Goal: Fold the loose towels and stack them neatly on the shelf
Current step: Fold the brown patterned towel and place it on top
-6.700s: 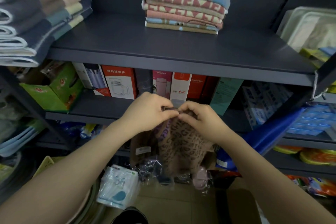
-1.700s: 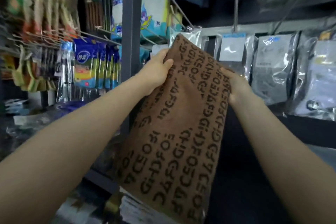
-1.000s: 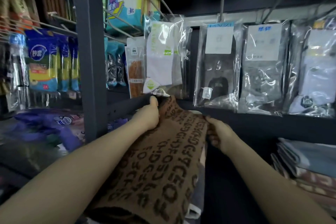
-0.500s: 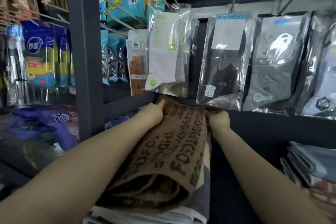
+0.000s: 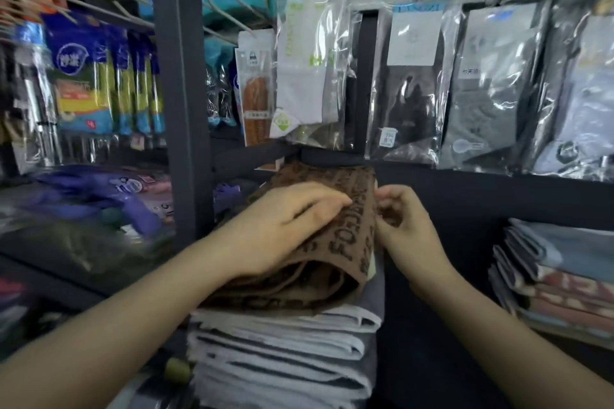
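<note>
Now brown towel tops folded stack.

dim indoor shot, light comes from above and front. strong glare streaks on the clear plastic packets hanging at right. deep shadow under the shelf edge and in the gap right of the towel stack. motion blur on left hand and left-side goods. wide-angle bend: dark post leans, edges smeared, forearms stretched at bottom corners
</note>
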Action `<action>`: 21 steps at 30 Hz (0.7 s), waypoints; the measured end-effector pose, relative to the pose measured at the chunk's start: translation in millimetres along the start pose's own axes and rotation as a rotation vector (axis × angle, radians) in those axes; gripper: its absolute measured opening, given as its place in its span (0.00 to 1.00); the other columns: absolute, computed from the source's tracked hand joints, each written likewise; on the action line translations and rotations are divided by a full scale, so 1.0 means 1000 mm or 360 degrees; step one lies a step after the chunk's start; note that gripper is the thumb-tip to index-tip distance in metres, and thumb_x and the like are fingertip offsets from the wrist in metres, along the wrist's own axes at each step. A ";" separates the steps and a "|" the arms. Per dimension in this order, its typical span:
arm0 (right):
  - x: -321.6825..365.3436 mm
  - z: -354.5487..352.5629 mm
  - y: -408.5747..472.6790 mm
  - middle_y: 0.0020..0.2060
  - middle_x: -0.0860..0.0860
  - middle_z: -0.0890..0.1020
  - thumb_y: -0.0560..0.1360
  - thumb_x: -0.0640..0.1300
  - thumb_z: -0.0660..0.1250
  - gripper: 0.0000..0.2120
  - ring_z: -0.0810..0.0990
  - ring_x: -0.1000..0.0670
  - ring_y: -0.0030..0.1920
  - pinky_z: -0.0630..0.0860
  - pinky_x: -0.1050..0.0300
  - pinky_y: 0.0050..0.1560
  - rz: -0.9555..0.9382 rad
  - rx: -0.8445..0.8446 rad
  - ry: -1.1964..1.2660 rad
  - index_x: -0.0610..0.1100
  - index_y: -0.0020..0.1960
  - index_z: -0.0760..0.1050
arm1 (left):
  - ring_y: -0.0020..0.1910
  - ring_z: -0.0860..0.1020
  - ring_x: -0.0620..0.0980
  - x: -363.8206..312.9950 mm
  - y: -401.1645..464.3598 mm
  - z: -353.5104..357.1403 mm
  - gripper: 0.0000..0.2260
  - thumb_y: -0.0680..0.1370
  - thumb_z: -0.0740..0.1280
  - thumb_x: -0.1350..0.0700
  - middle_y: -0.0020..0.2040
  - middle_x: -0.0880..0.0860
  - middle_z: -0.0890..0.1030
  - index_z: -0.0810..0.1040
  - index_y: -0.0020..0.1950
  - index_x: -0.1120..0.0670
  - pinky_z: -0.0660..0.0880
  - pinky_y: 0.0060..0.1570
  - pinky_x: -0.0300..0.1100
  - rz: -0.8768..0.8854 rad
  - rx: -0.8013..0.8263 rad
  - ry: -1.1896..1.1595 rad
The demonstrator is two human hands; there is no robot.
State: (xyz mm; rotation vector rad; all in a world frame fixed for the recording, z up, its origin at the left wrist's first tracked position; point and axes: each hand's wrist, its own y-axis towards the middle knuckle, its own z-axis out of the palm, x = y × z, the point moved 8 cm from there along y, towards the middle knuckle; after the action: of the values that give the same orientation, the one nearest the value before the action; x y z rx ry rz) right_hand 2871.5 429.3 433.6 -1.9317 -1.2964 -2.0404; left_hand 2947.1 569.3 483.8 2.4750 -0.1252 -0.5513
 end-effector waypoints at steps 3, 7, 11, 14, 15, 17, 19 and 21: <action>0.010 0.001 -0.009 0.41 0.50 0.79 0.72 0.37 0.67 0.10 0.77 0.53 0.40 0.74 0.54 0.43 -0.0040 -0.0038 0.0079 0.50 0.41 0.70 | 0.65 0.62 0.29 -0.017 -0.045 0.009 0.33 0.67 0.52 0.25 0.66 0.36 0.66 0.62 0.67 0.39 0.58 0.66 0.29 0.0024 0.0046 -0.0007; 0.022 0.007 -0.021 0.35 0.49 0.78 0.74 0.35 0.65 0.11 0.76 0.53 0.37 0.73 0.54 0.40 -0.0090 0.0018 -0.0097 0.45 0.35 0.73 | 0.67 0.68 0.43 -0.038 -0.071 0.015 0.32 0.72 0.62 0.38 0.69 0.47 0.70 0.64 0.72 0.52 0.60 0.64 0.33 0.0257 -0.0193 0.0705; 0.047 0.018 -0.055 0.38 0.51 0.79 0.74 0.47 0.64 0.08 0.76 0.53 0.44 0.71 0.56 0.48 -0.0446 0.0378 -0.0219 0.44 0.41 0.78 | 0.43 0.81 0.56 -0.033 -0.062 -0.006 0.19 0.78 0.57 0.49 0.48 0.56 0.82 0.74 0.61 0.59 0.74 0.41 0.44 0.0027 -0.0601 0.0475; 0.056 0.028 -0.084 0.51 0.55 0.79 0.69 0.54 0.69 0.17 0.71 0.58 0.55 0.67 0.63 0.58 -0.0827 0.0525 -0.0799 0.49 0.56 0.77 | 0.35 0.78 0.55 -0.026 -0.054 -0.016 0.16 0.80 0.55 0.49 0.37 0.52 0.78 0.72 0.59 0.58 0.69 0.30 0.42 -0.0052 -0.0736 0.0381; 0.057 0.028 -0.086 0.51 0.54 0.79 0.68 0.52 0.70 0.19 0.70 0.58 0.54 0.67 0.63 0.58 -0.0865 0.0462 -0.0922 0.47 0.57 0.77 | 0.32 0.76 0.54 -0.027 -0.050 -0.016 0.14 0.80 0.55 0.50 0.33 0.49 0.75 0.73 0.58 0.58 0.64 0.27 0.40 -0.0051 -0.0764 0.0380; 0.065 0.025 -0.088 0.47 0.52 0.80 0.69 0.46 0.70 0.16 0.71 0.57 0.50 0.68 0.63 0.54 -0.0912 0.0324 -0.0973 0.43 0.55 0.78 | 0.31 0.76 0.55 -0.029 -0.043 -0.015 0.12 0.80 0.57 0.53 0.31 0.48 0.72 0.73 0.55 0.59 0.62 0.28 0.41 -0.0037 -0.0807 0.0416; 0.074 0.026 -0.097 0.43 0.54 0.79 0.70 0.42 0.70 0.07 0.72 0.56 0.46 0.70 0.64 0.50 -0.1073 0.0398 -0.0934 0.42 0.48 0.81 | 0.30 0.77 0.59 -0.033 -0.039 -0.013 0.11 0.80 0.59 0.55 0.31 0.52 0.75 0.74 0.56 0.60 0.68 0.27 0.45 0.0002 -0.0850 0.0441; 0.077 0.026 -0.106 0.41 0.56 0.77 0.72 0.41 0.69 0.04 0.74 0.57 0.43 0.71 0.66 0.46 -0.1167 0.0496 -0.0880 0.42 0.43 0.82 | 0.29 0.77 0.59 -0.038 -0.039 -0.012 0.12 0.80 0.59 0.55 0.32 0.55 0.78 0.74 0.56 0.61 0.72 0.26 0.48 0.0060 -0.0883 0.0451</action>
State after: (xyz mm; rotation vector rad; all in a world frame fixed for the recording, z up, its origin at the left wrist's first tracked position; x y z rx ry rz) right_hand 2816.4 550.6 439.4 -2.1334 -2.5751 -1.3439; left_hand 2916.0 615.8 483.4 1.9739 0.0851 -0.1779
